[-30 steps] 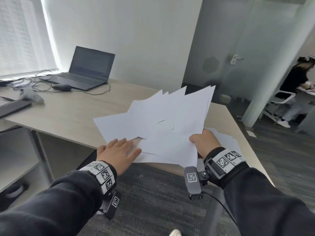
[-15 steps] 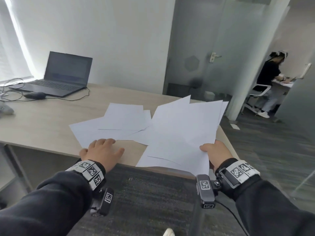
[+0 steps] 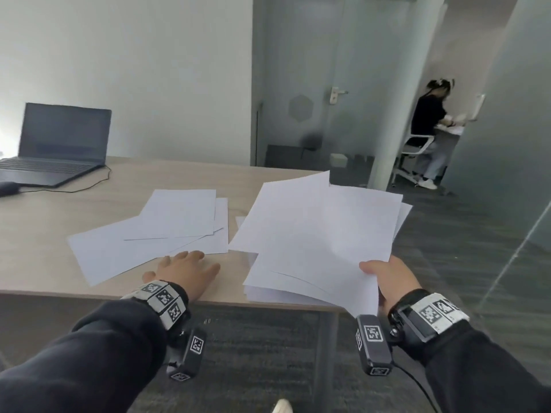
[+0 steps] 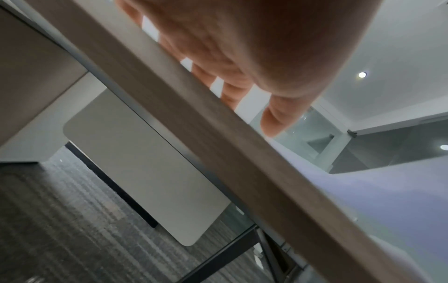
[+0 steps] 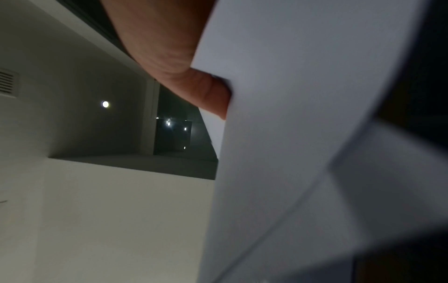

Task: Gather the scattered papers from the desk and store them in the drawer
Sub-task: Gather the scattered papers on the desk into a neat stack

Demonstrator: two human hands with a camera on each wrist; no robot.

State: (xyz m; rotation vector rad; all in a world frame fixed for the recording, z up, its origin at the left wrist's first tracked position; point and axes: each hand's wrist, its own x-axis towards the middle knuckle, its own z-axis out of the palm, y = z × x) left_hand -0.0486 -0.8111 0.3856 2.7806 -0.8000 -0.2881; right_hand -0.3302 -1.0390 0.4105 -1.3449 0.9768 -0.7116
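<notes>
Over desk edge (image 3: 89, 289), left hand (image 3: 185, 271) flat

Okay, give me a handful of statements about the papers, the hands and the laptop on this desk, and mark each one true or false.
1. The right hand grips a fanned bundle of papers by its near corner. True.
2. The left hand is lifting a sheet off the desk. False: it lies flat, fingers straight, at the near edge of the loose sheets, which lie on the desk.
3. The laptop is closed. False: its lid is up, screen dark.
4. The loose sheets lie left of the held bundle. True.
5. An open drawer shows in the head view. False: no drawer is in view.
</notes>
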